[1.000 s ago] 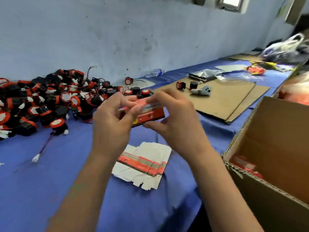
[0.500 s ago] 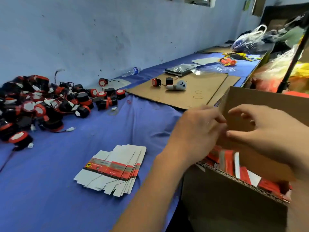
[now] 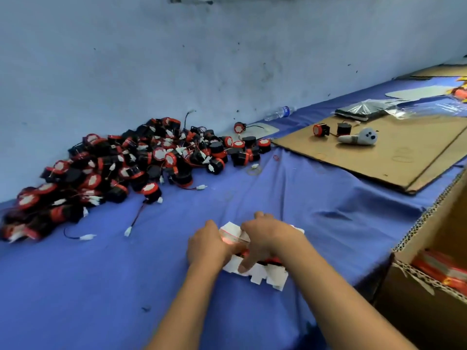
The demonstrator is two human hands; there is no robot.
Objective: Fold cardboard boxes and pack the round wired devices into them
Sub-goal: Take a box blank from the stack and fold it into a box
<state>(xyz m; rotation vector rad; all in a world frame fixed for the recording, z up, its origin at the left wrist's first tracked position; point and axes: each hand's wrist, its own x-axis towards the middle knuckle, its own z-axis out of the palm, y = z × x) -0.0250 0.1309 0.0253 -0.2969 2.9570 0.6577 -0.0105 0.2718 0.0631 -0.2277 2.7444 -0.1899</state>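
A small stack of flat white and red box blanks [image 3: 260, 275] lies on the blue cloth in front of me. My left hand [image 3: 206, 245] grips the stack's left end with its fingers curled. My right hand [image 3: 266, 237] reaches over the top of the stack, its thumb at the near edge, and pinches a blank. A big pile of round black and red wired devices [image 3: 126, 168] lies against the wall at the left, with loose wires and white plugs trailing toward me.
An open brown carton [image 3: 434, 218] stands at the right edge with packed red boxes [image 3: 444, 267] inside. A cardboard sheet [image 3: 404, 157] lies beyond it, carrying two devices [image 3: 321, 129] and a white tool [image 3: 358, 139]. A plastic bottle [image 3: 279, 112] lies by the wall.
Both hands carried a folded red box from the middle to the carton, came away without it, and now rest on the stack of flat blanks. The view swung back left.
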